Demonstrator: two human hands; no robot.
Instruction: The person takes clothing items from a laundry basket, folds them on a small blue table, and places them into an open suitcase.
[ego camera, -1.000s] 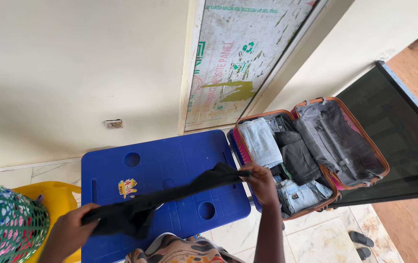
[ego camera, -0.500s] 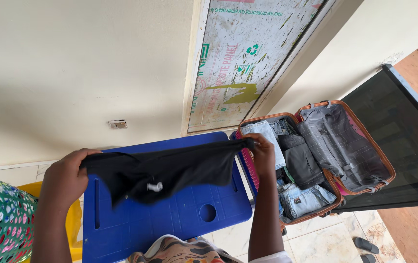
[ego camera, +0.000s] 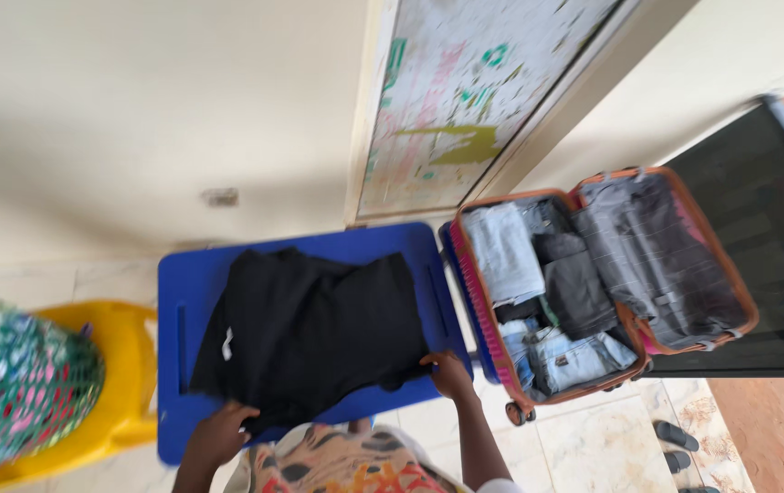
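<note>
We start at the grip. Our left hand (ego camera: pixel 216 436) rests on the near left corner of the black garment (ego camera: pixel 305 329), fingers bent over the hem; whether they pinch the cloth or only press it we cannot tell, since the frame is blurred. Our right hand (ego camera: pixel 449 372) sits at the near right corner, fingers curled onto the hem, and its hold is equally unclear.

From both hands the garment extends away from us, toward the wall. It lies flat on the blue table (ego camera: pixel 182 283), spread almost edge to edge. Its long axis runs left to right across the table, and the near hem slants, lower at the left than at the right. A small white tag shows near its left side. Each hand is nearest its own corner; neither is closer to the middle.

Just beside the table on the right stands the open suitcase (ego camera: pixel 634 333), packed with folded jeans and dark clothing. To the left are a yellow chair (ego camera: pixel 127 365) and a green mesh basket (ego camera: pixel 17 393).

Compared with half a second ago, the garment is no longer held stretched in the air between raised hands; it is down on the table, and both hands have dropped to the near edge.
</note>
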